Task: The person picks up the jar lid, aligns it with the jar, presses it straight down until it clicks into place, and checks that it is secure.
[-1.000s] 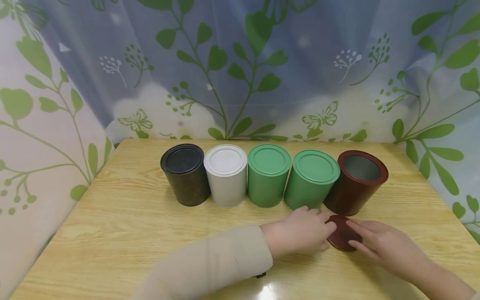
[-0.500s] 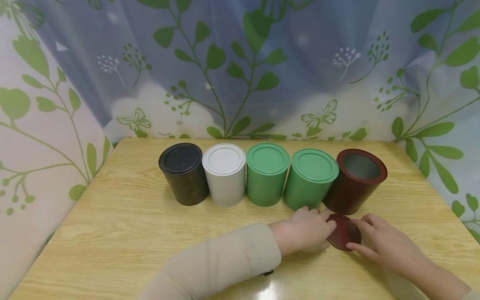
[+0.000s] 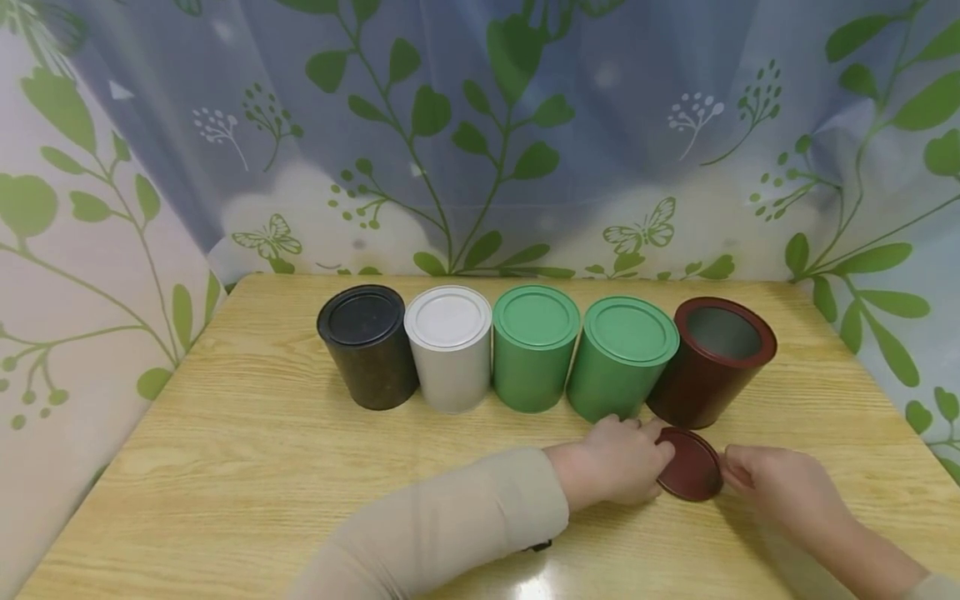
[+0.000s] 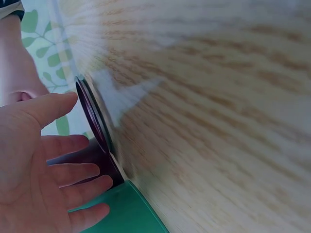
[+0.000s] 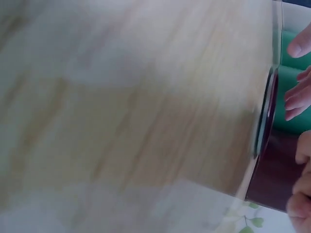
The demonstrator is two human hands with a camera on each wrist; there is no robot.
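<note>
A round dark red lid [image 3: 690, 467] lies flat on the table in front of the open dark red can [image 3: 701, 383]. My left hand [image 3: 618, 462] is at the lid's left edge. In the left wrist view its fingers are spread and fairly straight, with the thumb near the lid's rim [image 4: 92, 114]; contact is unclear. My right hand [image 3: 787, 487] is close to the lid's right edge, fingers curled in. In the right wrist view the curled right hand [image 5: 301, 182] shows partly at the frame edge, nothing visible in its grasp.
Left of the red can stand two green lidded cans [image 3: 536, 358], [image 3: 622, 367], a white can [image 3: 450, 367] and a black can [image 3: 371, 358], in a row. The wooden table [image 3: 262, 483] meets a leaf-patterned curtain [image 3: 480, 150] behind.
My right hand's fingers, extended over the lid at first, have drawn back to the right and curled up. The left hand stays nearly in place; the lid has hardly moved.
</note>
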